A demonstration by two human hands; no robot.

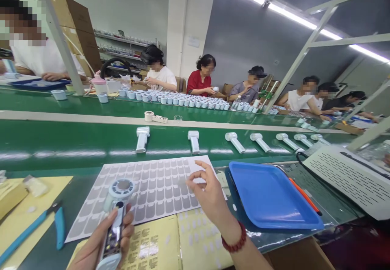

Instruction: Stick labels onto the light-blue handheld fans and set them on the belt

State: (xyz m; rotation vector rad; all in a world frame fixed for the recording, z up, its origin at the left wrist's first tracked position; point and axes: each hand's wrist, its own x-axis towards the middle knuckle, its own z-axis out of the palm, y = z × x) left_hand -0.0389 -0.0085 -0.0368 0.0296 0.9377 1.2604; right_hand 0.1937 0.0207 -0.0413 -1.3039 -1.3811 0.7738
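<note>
My left hand (100,241) grips the handle of a small white handheld fan (117,205), its round head pointing away from me over a sticker sheet (146,188). The sheet is white with rows of grey stickers. Over the sheet's right part, my right hand (207,192) hovers with thumb and forefinger pinched together; whether a sticker is between them I cannot tell. A red bead bracelet sits on that wrist. Used yellow backing sheets (170,241) lie under both hands.
An empty blue tray (274,197) lies right of my hand, an orange pen (304,197) beside it. Blue-handled pliers (57,225) rest at the left. White fans (142,138) lie in a row on the green conveyor (61,140). Several people sit across it.
</note>
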